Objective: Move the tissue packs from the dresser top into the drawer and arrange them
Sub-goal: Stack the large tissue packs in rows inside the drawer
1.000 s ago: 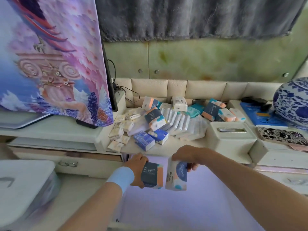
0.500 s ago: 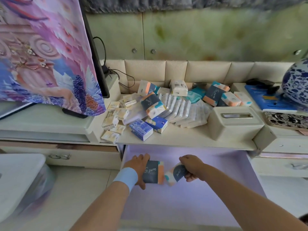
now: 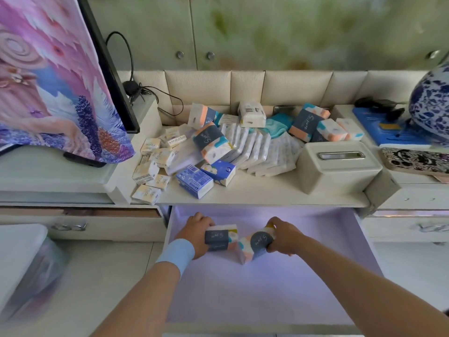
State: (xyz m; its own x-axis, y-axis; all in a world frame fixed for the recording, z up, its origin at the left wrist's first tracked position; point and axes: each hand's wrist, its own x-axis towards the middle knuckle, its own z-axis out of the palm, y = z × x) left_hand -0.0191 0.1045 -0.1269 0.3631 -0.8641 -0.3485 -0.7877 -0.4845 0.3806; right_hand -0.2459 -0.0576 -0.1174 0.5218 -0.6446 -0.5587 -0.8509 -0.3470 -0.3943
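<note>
From my seat, the left hand (image 3: 194, 235), with its pale blue wristband, sits near the left wall of the open drawer (image 3: 267, 293), fingers curled round the left end of a dark-banded tissue pack (image 3: 220, 238). That pack lies level, its long axis running left to right along the drawer's back, so it points straight off the grip toward the middle. Just beside its free end is the second pack (image 3: 255, 245), and this is the relation I would steer by: it is tilted, its long axis slanting from a low near-left corner up to the far right, where the right hand (image 3: 284, 237) clenches its upper end. The low corner aims at the first pack, and I cannot tell whether the two touch, or whether either rests on the drawer floor. I judge the right pack must swing level and parallel to its neighbour before release. The right hand alone can do that, while the left only has to set down. Right of that hand the lilac floor lies bare. The remaining heap of packs (image 3: 245, 147) sits on the dresser top (image 3: 267, 194) above, about equally near both hands.
</note>
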